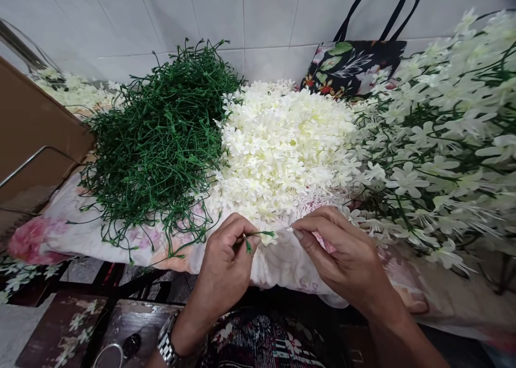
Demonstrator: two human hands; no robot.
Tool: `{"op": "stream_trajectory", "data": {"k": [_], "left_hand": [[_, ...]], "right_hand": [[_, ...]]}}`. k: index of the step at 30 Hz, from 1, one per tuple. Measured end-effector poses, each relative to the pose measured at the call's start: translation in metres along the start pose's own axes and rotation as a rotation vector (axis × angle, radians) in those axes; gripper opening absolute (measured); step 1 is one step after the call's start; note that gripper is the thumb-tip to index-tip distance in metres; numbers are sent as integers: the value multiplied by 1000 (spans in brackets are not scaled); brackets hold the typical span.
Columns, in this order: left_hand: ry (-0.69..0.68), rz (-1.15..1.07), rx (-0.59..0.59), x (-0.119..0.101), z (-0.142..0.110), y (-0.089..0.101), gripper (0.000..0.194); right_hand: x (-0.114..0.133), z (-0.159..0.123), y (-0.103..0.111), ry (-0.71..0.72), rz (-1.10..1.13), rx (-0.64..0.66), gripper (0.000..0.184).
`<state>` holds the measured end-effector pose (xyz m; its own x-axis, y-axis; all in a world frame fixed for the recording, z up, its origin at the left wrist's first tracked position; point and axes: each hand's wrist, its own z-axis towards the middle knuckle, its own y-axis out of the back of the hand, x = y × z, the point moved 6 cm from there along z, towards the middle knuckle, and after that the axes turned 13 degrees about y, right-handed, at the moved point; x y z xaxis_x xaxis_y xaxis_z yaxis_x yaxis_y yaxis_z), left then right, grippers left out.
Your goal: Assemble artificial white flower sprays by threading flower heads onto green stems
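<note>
Between the thumb and forefinger of my left hand [228, 255] is a green plastic flower stem [264, 233] with forked tips pointing right. My right hand [338, 252] pinches a small white piece, perhaps a stamen [291, 229], a short gap to the right of the stem's tips. Just beyond both hands lies a heap of loose white artificial blossoms [282, 142]. Left of it rises a tangled pile of green plastic stems [161, 136]. A bundle of white stamens [316, 205] lies close past my right fingers.
Assembled white flower sprays [443, 158] crowd the right side. A black floral bag [355, 66] leans at the tiled wall [266, 18]. On the left stands a cardboard box [36, 120]. A flowered cloth [72, 233] covers the work surface. Wooden stools [137, 325] are below.
</note>
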<state>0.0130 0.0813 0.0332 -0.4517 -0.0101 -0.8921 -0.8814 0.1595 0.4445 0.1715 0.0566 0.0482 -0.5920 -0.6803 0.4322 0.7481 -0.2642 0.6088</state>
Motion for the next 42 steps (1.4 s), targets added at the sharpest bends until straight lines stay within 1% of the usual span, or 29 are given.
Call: {"op": "stream_trajectory", "data": {"k": [4, 7, 11, 14, 17, 22, 23, 26, 28, 30, 33, 36, 37, 40, 41, 42], "left_hand": [[157, -250, 114, 9, -4, -1, 14], [222, -360, 154, 10, -8, -3, 14], [265, -402, 192, 9, -12, -6, 15], [278, -424, 213, 10, -15, -7, 16], [282, -414, 224, 11, -18, -7, 16], [245, -284, 203, 7, -20, -6, 13], [236, -267, 179, 6, -21, -5, 12], [167, -238, 52, 3, -23, 1, 8], [94, -242, 17, 0, -27, 3, 9], [61, -262, 53, 0, -30, 2, 11], [77, -295, 116, 3, -33, 0, 7], [56, -262, 100, 5, -35, 0, 8], [22, -231, 74, 3, -35, 0, 10], [-138, -139, -14, -4, -39, 1, 14], [-172, -133, -28, -5, -40, 1, 15], [-178, -144, -23, -4, -40, 0, 14]], "right_hand": [[4, 7, -10, 39, 147, 47, 14], [8, 7, -18, 20, 314, 62, 12], [11, 4, -24, -45, 489, 48, 11], [14, 2, -25, -59, 512, 17, 12], [16, 1, -26, -52, 508, 16, 12], [18, -5, -28, -63, 487, 18, 10], [18, -6, -29, -68, 481, 19, 9], [19, -9, -30, -79, 450, 19, 9], [21, -10, -30, -70, 425, 8, 10], [23, -10, -30, -58, 401, -4, 10], [26, -12, -29, -45, 353, 1, 11], [30, -12, -29, -38, 298, 11, 11], [32, -12, -29, -36, 282, 13, 11], [36, -12, -30, -35, 252, 29, 11], [38, -12, -30, -36, 247, 36, 11], [38, -12, -30, -37, 243, 43, 11]]}}
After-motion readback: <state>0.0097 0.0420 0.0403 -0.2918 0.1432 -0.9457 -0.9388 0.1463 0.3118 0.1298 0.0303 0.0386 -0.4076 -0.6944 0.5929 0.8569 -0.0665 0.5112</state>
